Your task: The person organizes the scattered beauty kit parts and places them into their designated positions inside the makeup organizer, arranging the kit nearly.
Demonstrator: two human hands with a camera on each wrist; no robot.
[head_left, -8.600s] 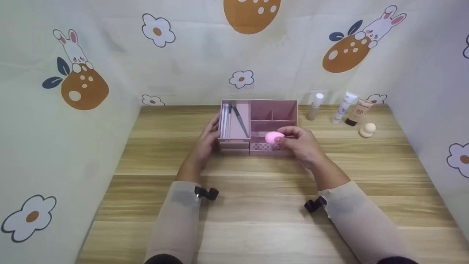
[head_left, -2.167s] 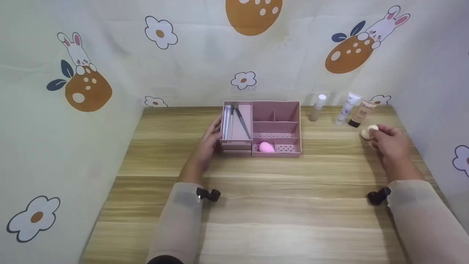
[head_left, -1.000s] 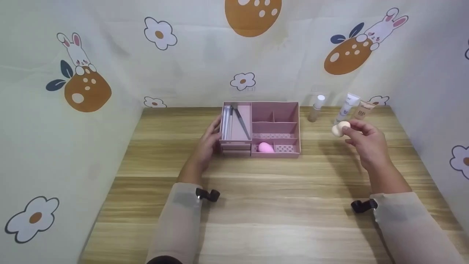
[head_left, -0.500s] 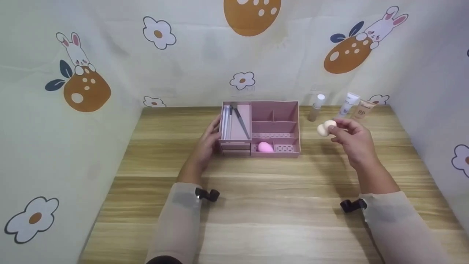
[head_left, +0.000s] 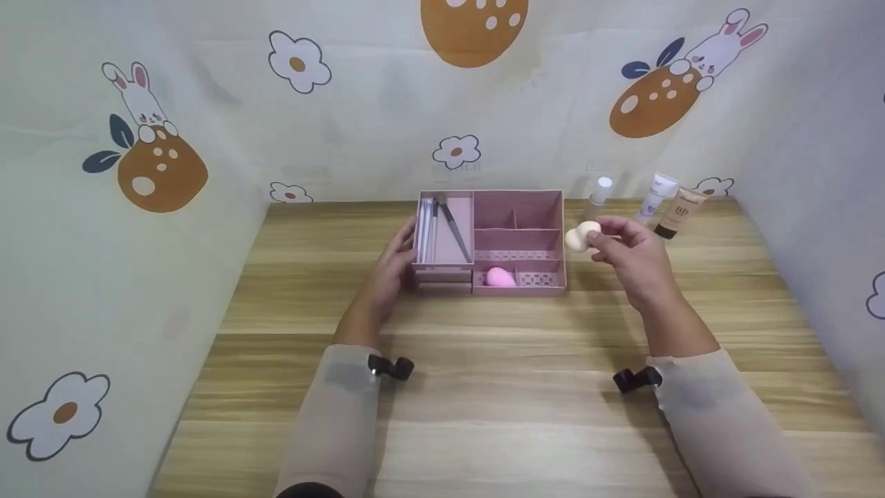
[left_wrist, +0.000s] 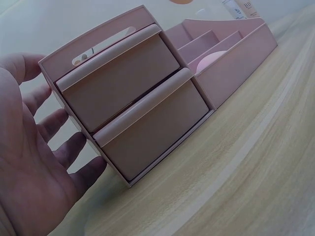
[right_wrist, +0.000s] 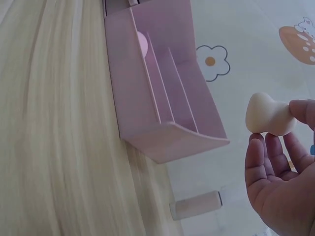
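My right hand [head_left: 632, 263] pinches a cream gourd-shaped makeup sponge [right_wrist: 266, 115] between thumb and fingertips. It is held in the air just right of the pink desk organizer [head_left: 518, 292]. My left hand [left_wrist: 44, 152] rests with extended fingertips against the organizer's left side, beside its two drawers [left_wrist: 152, 128]. A pink makeup sponge [head_left: 500, 277] lies in the front compartment, left of a small divider. Several slim brushes or pens [head_left: 453, 228] lie in the organizer's top left tray. The other right-hand compartments show no items.
Right of the organizer, a white-capped bottle [head_left: 600, 192] stands partly behind my right hand. Farther right are a white tube [head_left: 655, 194] and a beige BB cream tube [head_left: 681, 211] with a black cap. A patterned sheet [head_left: 373, 104] rises behind the wooden table [head_left: 470, 415].
The pink sponge went from my right hand into the front compartment. My right hand then took the cream sponge from the far right and carried it left toward the organizer. My left hand stayed put.
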